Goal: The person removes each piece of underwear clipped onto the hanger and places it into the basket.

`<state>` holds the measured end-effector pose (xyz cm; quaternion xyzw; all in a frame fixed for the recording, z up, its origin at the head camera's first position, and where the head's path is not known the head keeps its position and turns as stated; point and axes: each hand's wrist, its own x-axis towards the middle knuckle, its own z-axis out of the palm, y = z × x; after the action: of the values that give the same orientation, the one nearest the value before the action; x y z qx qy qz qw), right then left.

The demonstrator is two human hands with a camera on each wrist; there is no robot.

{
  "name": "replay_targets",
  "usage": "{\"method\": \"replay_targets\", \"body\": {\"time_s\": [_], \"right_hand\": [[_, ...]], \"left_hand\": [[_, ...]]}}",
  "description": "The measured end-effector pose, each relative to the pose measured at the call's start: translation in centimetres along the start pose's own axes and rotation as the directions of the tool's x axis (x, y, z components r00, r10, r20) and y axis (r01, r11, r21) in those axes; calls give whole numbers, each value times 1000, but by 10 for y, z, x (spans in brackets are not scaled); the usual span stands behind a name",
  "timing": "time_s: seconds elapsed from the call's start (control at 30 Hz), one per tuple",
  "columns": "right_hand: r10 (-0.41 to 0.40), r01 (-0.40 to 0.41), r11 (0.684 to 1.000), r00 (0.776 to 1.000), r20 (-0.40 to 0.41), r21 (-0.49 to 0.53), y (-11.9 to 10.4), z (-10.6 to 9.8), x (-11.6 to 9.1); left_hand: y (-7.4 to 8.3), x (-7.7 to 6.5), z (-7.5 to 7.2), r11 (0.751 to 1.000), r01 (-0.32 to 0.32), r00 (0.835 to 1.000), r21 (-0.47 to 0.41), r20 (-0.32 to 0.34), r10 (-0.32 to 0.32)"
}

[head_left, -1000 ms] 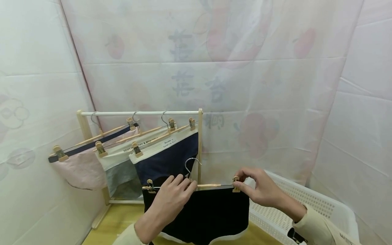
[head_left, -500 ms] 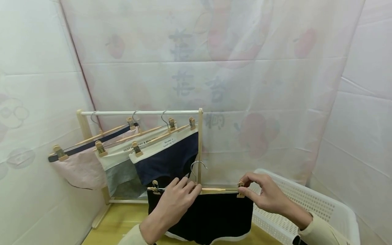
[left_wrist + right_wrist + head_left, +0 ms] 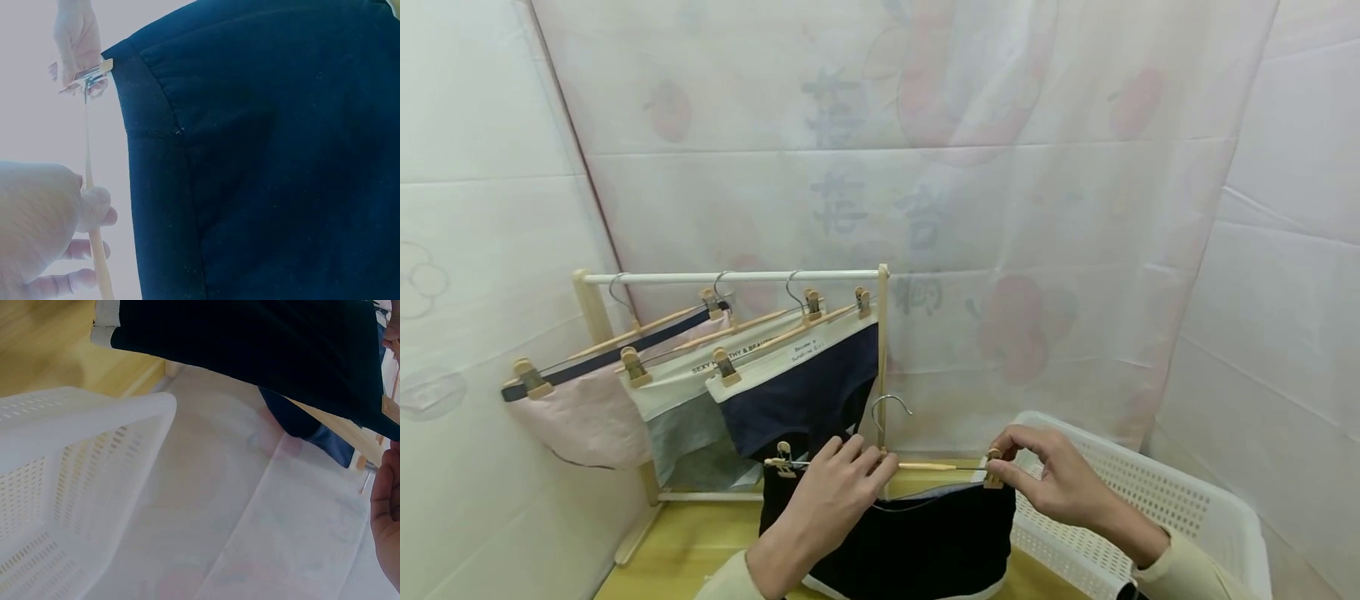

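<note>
A pair of black underpants [image 3: 940, 542] with white leg trim hangs from a wooden clip hanger [image 3: 928, 467], its waistband sagging between the clips. My left hand [image 3: 831, 508] grips the middle of the hanger's bar, below the metal hook [image 3: 891, 403]. At the hanger's right end, the thumb and fingers of my right hand [image 3: 1052, 479] pinch the clip [image 3: 993, 477], which sits at the waistband's corner. The left clip [image 3: 785, 458] is at the other end. In the left wrist view, the bar [image 3: 99, 256] runs between my thumb and fingers.
A small rack [image 3: 737, 277] behind my left hand carries pink underpants [image 3: 587, 417], grey-and-cream ones [image 3: 688, 442] and navy ones [image 3: 805, 392] on hangers. A white perforated basket [image 3: 1150, 475] stands right on the yellow table [image 3: 692, 533]. Pale curtains surround the table.
Both hands and the hanger have shifted slightly right and down. The waistband, straight along the bar before, now droops away from it. The head view has turned slightly.
</note>
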<state>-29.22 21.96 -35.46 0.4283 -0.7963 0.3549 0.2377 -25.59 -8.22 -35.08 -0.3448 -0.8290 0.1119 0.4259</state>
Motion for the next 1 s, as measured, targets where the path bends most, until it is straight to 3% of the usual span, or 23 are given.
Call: {"method": "replay_targets", "body": {"time_s": [0.3, 0.4, 0.6, 0.8, 1.0], "right_hand": [[18, -18, 999, 1000, 6, 48, -1, -5, -2], [11, -10, 999, 1000, -17, 52, -11, -8, 1], [-72, 77, 995, 995, -76, 69, -29, -11, 8], [-180, 181, 983, 969, -170, -5, -35, -10, 12], [-205, 208, 978, 957, -206, -6, -40, -9, 15]], "left_hand": [[4, 3, 1, 1000, 1, 999, -9, -42, -1], [5, 4, 1, 1000, -5, 999, -9, -52, 5], [7, 5, 0, 1000, -16, 997, -7, -79, 15], [9, 5, -2, 1000, -2, 999, -27, -40, 1], [11, 7, 1, 999, 21, 997, 25, -76, -19]]}}
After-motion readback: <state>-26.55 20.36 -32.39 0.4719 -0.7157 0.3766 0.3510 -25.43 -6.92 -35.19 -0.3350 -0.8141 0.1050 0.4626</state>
